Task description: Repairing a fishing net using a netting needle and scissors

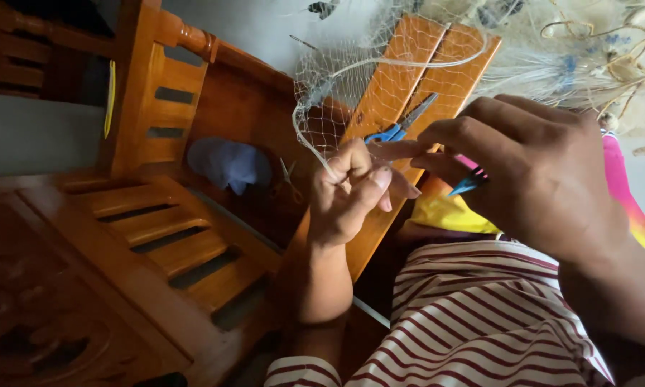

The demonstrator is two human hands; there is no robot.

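Fine pale mesh fishing net [351, 86] hung pinched in our left hand [347, 193], draped up from that grip over orange wooden slats [408, 72]. Our right hand [537, 172], just beside it, was closed on a small blue plastic tool [468, 184]. Blue-handled scissors [401, 123] lay just above the pinch.

I see my left hand [347, 190] pinching a strand of pale fishing net [351, 79] draped over an orange wooden board [415, 64]. My right hand [533, 168] grips a small blue tool [468, 184] (its shape mostly hidden). Blue-handled scissors [401, 123] lie on the board; a wooden chair [165, 215] sits left.
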